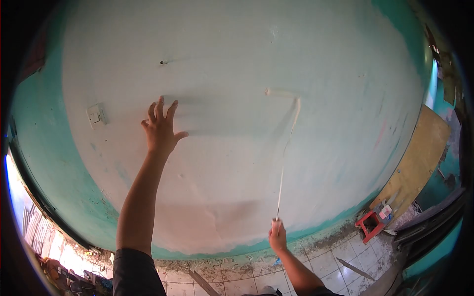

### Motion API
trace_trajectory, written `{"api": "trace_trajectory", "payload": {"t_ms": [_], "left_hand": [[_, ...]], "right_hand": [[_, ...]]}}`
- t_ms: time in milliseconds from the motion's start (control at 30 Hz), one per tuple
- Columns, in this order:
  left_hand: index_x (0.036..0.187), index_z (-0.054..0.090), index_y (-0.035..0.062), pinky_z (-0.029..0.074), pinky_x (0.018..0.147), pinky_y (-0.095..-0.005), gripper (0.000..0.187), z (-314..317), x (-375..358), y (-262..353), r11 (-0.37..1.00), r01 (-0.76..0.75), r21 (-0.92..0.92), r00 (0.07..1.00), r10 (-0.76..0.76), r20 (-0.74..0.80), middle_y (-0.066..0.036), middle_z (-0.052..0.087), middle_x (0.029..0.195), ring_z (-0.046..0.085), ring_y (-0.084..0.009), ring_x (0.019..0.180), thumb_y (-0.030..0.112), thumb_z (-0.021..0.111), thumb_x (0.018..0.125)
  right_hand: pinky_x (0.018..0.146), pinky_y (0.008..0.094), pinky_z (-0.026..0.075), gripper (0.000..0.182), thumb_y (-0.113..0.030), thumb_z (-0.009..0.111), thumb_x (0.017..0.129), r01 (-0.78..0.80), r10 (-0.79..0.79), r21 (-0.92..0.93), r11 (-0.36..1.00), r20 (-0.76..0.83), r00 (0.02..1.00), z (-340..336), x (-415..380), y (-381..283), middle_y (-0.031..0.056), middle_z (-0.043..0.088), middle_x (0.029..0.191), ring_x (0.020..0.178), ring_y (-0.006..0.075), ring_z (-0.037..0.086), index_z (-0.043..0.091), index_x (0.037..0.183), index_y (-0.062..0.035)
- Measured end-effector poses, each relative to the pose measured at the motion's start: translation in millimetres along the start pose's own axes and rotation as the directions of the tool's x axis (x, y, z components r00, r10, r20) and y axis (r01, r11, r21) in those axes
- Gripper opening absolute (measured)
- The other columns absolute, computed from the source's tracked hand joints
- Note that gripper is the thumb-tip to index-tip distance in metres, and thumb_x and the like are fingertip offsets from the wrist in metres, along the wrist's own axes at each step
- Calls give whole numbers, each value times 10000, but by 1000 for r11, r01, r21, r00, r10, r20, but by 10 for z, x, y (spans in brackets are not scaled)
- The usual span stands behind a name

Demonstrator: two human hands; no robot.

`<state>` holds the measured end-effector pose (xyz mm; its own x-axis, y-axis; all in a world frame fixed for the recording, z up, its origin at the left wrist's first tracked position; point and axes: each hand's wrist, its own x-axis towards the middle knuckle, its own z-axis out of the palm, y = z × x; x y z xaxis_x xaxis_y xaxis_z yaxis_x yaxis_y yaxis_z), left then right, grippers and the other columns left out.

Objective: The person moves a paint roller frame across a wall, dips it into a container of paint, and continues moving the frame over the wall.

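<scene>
My right hand is wrapped round the handle of a paint roller, low in front of the wall. The roller's thin rod runs up to a pale roller head, which lies level against the whitish painted wall. Left of it, my left hand is raised with its fingers spread, fingertips right at the wall surface and a shadow beside them. It holds nothing. A light switch sits on the wall to the left of that hand.
Green paint borders the white area. A small dark fitting sticks out above my left hand. On the tiled floor, at lower right, stands a red stool near a leaning yellowish board. Wood strips lie on the tiles.
</scene>
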<state>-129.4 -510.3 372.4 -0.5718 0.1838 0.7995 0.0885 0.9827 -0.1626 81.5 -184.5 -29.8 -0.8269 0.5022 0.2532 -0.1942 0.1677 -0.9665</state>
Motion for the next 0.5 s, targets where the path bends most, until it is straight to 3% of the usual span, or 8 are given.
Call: {"api": "trace_trajectory", "payload": {"t_ms": [133, 167, 233, 267, 333, 433, 467, 500], "left_hand": [[1585, 368, 292, 449, 993, -593, 1044, -3, -9, 5, 1000, -5, -10, 1000, 4, -23, -94, 253, 1692, 289, -334, 1509, 569, 891, 724], [1584, 368, 293, 448, 996, -594, 1044, -27, -5, 15, 1000, -1, -8, 1000, 1, -8, -95, 253, 1692, 287, -336, 1511, 569, 891, 724], [1584, 369, 294, 447, 1000, -595, 1043, -67, -8, 21, 1000, -1, -1, 1000, 1, 4, -96, 253, 1692, 286, -338, 1512, 569, 891, 724], [1595, 358, 282, 441, 1020, -592, 1060, -80, -7, 24, 1000, 4, -7, 1000, -4, 27, -103, 239, 1698, 270, -342, 1522, 558, 897, 724], [1606, 348, 270, 435, 1041, -589, 1078, -106, 4, 33, 1000, 14, -19, 999, -13, 40, -111, 224, 1705, 255, -346, 1531, 546, 903, 724], [1606, 348, 268, 428, 1046, -591, 1076, -117, 0, 41, 999, 23, -28, 998, -21, 58, -110, 223, 1705, 248, -342, 1536, 548, 901, 727], [1605, 351, 265, 425, 1049, -591, 1072, -116, 5, 44, 999, 26, -23, 997, -25, 70, -110, 222, 1706, 243, -341, 1538, 550, 899, 728], [1603, 354, 263, 422, 1051, -592, 1068, -118, 6, 40, 999, 29, -18, 996, -27, 82, -111, 220, 1707, 238, -339, 1540, 551, 897, 729]], "right_hand": [[580, 267, 453, 494, -456, 441, 1112, 224, -241, -124, 967, -150, 959, 7, 976, -1252, 16, 559, 861, 685, 81, 523, 597, 1267, -14], [596, 272, 448, 498, -464, 431, 1112, 379, -432, -258, 889, -192, 881, -16, 1240, -1636, 42, 562, 854, 698, 88, 541, 602, 1252, -17], [585, 277, 439, 493, -465, 418, 1112, 399, -481, -324, 858, -228, 847, -39, 1657, -2225, 57, 555, 825, 687, 104, 551, 601, 1218, -20], [585, 277, 439, 493, -465, 418, 1112, 401, -481, -320, 859, -233, 845, -36, 1661, -2498, 57, 555, 825, 687, 104, 551, 601, 1218, -20], [583, 280, 441, 484, -463, 406, 1116, 161, -195, -196, 967, -171, 966, -33, 1595, -2952, 47, 555, 826, 671, 116, 549, 600, 1189, -26], [580, 276, 445, 481, -465, 409, 1114, 249, -287, -218, 944, -163, 944, -16, 1573, -2165, 42, 551, 819, 661, 115, 546, 600, 1185, -29], [586, 274, 455, 485, -473, 422, 1108, 349, -375, -160, 923, -173, 911, 47, 1380, -1843, 46, 548, 805, 669, 116, 557, 600, 1186, -28], [600, 282, 462, 465, -449, 446, 1105, 264, -282, -120, 957, -170, 944, 109, 1143, -1476, 49, 552, 809, 695, 112, 568, 606, 1198, -22]]}}
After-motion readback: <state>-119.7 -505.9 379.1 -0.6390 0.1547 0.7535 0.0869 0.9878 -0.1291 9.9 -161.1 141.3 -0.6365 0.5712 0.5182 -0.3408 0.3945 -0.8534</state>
